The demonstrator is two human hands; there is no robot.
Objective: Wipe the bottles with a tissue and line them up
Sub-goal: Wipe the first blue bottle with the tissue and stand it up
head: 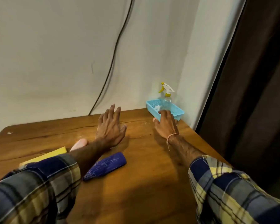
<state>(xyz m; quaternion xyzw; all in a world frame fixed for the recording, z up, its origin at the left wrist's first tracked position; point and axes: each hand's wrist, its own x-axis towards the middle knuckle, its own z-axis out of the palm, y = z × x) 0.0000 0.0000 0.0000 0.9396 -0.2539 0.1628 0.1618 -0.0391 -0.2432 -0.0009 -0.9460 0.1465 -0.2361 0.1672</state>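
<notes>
Standing in the blue basket (178, 111): a clear spray bottle (166, 101).

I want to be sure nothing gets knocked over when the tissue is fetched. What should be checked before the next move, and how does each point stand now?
1. Right hand at the blue basket: ok, fingers at its near rim.
2. Tissue in the basket: cannot tell, only a small white scrap shows.
3. Spray bottle upright in the basket: ok.
4. Left hand free: ok, open and flat over the table.
5. Blue bottle lined up: not ok, lying on its side.
6. Pink bottle: not ok, lying down, partly hidden by the forearm.
</notes>
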